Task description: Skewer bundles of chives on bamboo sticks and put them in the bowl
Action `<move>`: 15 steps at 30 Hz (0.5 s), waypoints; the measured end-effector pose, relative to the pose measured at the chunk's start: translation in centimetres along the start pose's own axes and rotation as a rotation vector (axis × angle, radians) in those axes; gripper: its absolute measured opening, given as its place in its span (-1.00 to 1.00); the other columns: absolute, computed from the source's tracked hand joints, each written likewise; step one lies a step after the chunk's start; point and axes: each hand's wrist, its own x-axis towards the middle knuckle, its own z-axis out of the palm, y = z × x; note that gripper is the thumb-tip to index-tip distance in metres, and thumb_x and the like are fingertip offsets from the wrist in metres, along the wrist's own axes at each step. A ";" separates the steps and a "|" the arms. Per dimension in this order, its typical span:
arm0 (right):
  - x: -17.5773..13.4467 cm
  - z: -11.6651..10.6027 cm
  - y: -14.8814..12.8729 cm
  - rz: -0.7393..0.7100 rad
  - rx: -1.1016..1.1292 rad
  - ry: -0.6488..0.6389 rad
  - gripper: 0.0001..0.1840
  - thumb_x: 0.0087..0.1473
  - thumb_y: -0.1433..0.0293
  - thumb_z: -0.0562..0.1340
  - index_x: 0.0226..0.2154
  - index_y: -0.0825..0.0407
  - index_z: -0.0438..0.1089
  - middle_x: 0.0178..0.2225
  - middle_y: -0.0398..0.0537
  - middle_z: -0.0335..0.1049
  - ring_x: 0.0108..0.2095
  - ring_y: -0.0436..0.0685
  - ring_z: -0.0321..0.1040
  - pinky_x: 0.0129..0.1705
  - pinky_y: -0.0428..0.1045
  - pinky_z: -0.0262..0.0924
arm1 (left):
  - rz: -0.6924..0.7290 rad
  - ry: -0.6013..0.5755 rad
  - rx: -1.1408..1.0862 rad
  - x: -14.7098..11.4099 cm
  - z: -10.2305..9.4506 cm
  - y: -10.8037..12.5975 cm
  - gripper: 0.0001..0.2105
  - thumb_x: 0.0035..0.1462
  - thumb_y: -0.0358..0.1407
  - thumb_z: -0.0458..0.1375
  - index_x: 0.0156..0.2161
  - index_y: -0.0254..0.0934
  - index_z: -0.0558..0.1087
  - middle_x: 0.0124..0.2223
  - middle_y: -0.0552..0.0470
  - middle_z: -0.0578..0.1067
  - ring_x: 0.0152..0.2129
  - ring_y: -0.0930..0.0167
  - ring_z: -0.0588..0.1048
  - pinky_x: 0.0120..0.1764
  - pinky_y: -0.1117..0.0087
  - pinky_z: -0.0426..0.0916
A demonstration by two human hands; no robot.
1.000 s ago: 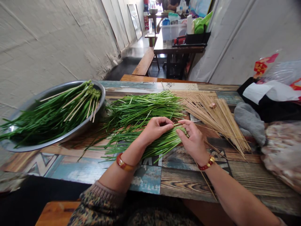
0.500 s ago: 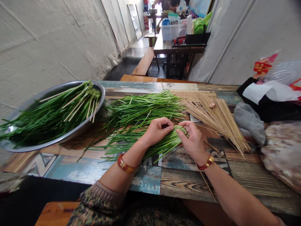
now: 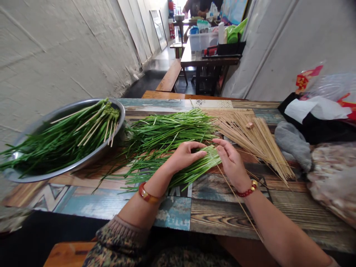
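Above the table (image 3: pixel 217 218), half-curled left fingers (image 3: pixel 197 155) hold green stalks (image 3: pixel 200 167); right fingers (image 3: pixel 228 149), slightly parted beside the ends, hide any grip.

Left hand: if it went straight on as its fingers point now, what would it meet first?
Most likely the right hand, across a small gap; depth is unclear, so the green stalks beneath might come first.
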 end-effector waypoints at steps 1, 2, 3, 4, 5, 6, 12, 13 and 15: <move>0.0 0.0 0.1 0.003 -0.004 0.009 -0.60 0.23 0.15 0.05 -0.02 0.03 0.32 -0.27 -0.02 0.42 -0.31 0.10 0.36 -0.28 0.00 0.28 | 0.003 -0.005 0.003 0.0 -0.1 0.0 -0.76 0.02 -0.26 0.21 -0.22 -0.37 0.56 -0.24 -0.07 0.58 -0.33 0.39 0.48 -0.27 0.44 0.33; 0.1 0.0 0.3 0.011 0.005 0.013 -0.60 0.23 0.14 0.05 -0.03 0.02 0.33 -0.26 -0.03 0.42 -0.31 0.10 0.36 -0.28 0.00 0.29 | 0.005 -0.002 -0.001 0.0 -0.2 0.0 -0.78 0.04 -0.26 0.20 -0.26 -0.38 0.56 -0.29 -0.05 0.57 -0.37 0.41 0.47 -0.29 0.45 0.32; 0.1 0.0 0.4 0.025 0.032 0.012 -0.59 0.23 0.12 0.04 -0.02 0.02 0.33 -0.27 -0.03 0.42 -0.34 0.09 0.37 -0.31 0.00 0.30 | 0.009 0.015 -0.012 0.1 -0.3 -0.1 -0.79 0.04 -0.26 0.19 -0.30 -0.38 0.56 -0.33 -0.03 0.56 -0.41 0.44 0.45 -0.32 0.46 0.30; 0.1 0.0 0.5 0.044 0.070 0.004 -0.58 0.23 0.11 0.03 -0.01 0.02 0.31 -0.28 -0.04 0.42 -0.37 0.08 0.37 -0.35 -0.01 0.30 | 0.013 0.039 -0.029 0.1 -0.6 -0.1 -0.80 0.04 -0.26 0.19 -0.32 -0.38 0.55 -0.35 -0.01 0.55 -0.43 0.45 0.43 -0.34 0.47 0.29; 0.2 -0.1 0.5 0.061 0.107 -0.010 -0.57 0.24 0.11 0.02 0.00 0.02 0.30 -0.30 -0.04 0.43 -0.41 0.06 0.38 -0.41 -0.03 0.30 | 0.014 0.069 -0.051 0.1 -0.8 -0.1 -0.80 0.04 -0.25 0.20 -0.33 -0.39 0.54 -0.37 0.00 0.54 -0.45 0.47 0.42 -0.35 0.48 0.27; 0.2 -0.2 0.5 0.071 0.128 -0.029 -0.57 0.24 0.10 0.02 0.00 0.03 0.29 -0.32 -0.05 0.43 -0.45 0.05 0.38 -0.45 -0.04 0.29 | 0.014 0.102 -0.080 0.1 -1.2 -0.1 -0.80 0.03 -0.24 0.21 -0.34 -0.39 0.53 -0.38 0.01 0.53 -0.46 0.48 0.40 -0.37 0.49 0.26; 0.4 -1.3 -0.5 -0.003 -0.130 -0.212 -0.65 0.21 0.19 0.09 -0.12 0.05 0.42 -0.41 -0.08 0.48 -0.49 0.03 0.39 -0.39 -0.05 0.27 | -0.007 0.228 -0.276 0.2 -2.6 -0.2 -0.77 -0.04 -0.22 0.27 -0.36 -0.37 0.44 -0.45 0.10 0.44 -0.53 0.55 0.32 -0.42 0.53 0.21; 0.4 -1.3 -0.6 -0.012 -0.175 -0.223 -0.67 0.20 0.21 0.11 -0.13 0.05 0.43 -0.44 -0.09 0.48 -0.51 0.03 0.38 -0.41 -0.05 0.26 | -0.005 0.231 -0.290 0.2 -2.6 -0.1 -0.77 -0.03 -0.22 0.27 -0.36 -0.37 0.43 -0.46 0.11 0.42 -0.54 0.56 0.32 -0.43 0.54 0.20; 0.4 -1.3 -0.8 -0.042 -0.244 -0.185 -0.70 0.17 0.25 0.13 -0.16 0.04 0.46 -0.46 -0.11 0.47 -0.54 0.03 0.36 -0.45 -0.06 0.22 | 0.002 0.224 -0.284 0.3 -2.7 0.3 -0.77 -0.03 -0.22 0.27 -0.36 -0.36 0.41 -0.48 0.13 0.40 -0.55 0.57 0.30 -0.44 0.55 0.19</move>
